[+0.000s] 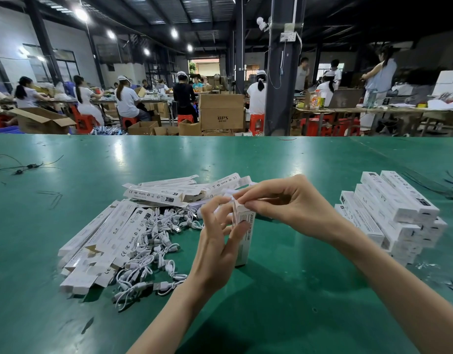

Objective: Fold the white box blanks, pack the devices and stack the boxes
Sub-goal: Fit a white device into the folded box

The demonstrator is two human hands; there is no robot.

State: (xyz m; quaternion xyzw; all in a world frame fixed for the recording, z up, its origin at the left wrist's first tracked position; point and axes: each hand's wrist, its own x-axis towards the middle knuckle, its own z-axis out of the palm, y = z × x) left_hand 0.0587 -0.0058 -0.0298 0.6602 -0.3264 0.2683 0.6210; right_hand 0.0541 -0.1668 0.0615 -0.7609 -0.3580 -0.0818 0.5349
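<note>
With the stack (388, 213) partly built and many blanks (100, 238) remaining, a box (244, 241) is being gripped by the left hand (215, 241), its top flap (239, 201) pinched by the right hand (284, 205).

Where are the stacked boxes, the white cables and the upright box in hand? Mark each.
stacked boxes (409, 190), head view, top face of an upper box
white cables (156, 233), head view, middle of the tangled heap
upright box (246, 247), head view, its printed side face
</note>
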